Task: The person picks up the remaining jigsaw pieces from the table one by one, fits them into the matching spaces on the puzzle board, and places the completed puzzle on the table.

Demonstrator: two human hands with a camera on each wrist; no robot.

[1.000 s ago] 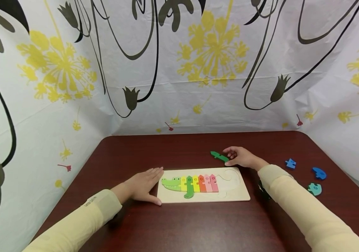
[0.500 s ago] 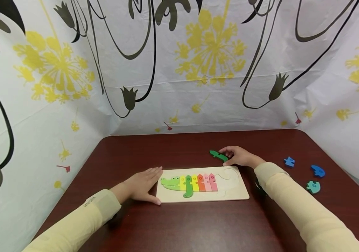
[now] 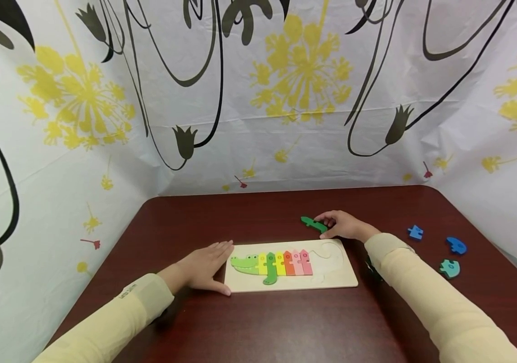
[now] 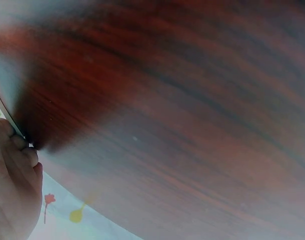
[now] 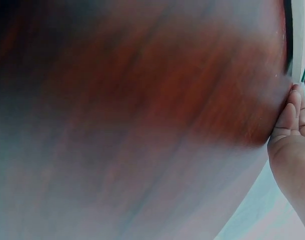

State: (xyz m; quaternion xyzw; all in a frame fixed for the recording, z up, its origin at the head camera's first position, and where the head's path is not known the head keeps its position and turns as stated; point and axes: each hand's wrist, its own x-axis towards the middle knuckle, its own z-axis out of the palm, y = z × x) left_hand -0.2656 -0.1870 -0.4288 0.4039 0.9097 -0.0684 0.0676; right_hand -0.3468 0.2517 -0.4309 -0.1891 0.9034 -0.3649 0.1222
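A pale wooden crocodile puzzle board (image 3: 331,280) lies on the table. Its left part is filled with a light green head piece (image 3: 244,266) and yellow, green, orange and pink pieces; bare outlines show at its right. My left hand (image 3: 201,267) rests at the board's left edge, fingers straight and thumb spread. Just beyond the board's far edge, my right hand (image 3: 346,225) pinches the right end of a dark green puzzle piece (image 3: 312,223) between thumb and fingers. The left wrist view shows part of the left hand (image 4: 15,185); the right wrist view shows the right hand (image 5: 292,145) at its edge.
To the right lie a small blue piece (image 3: 415,232), a curved blue piece (image 3: 456,245) and a teal piece (image 3: 450,268). Another dark green piece (image 3: 373,270) is mostly hidden by the right sleeve. Patterned white cloth surrounds the brown table (image 3: 285,327).
The head view has shifted slightly, so everything appears a little further left. Both hands, the board and the green piece otherwise stay as they were.
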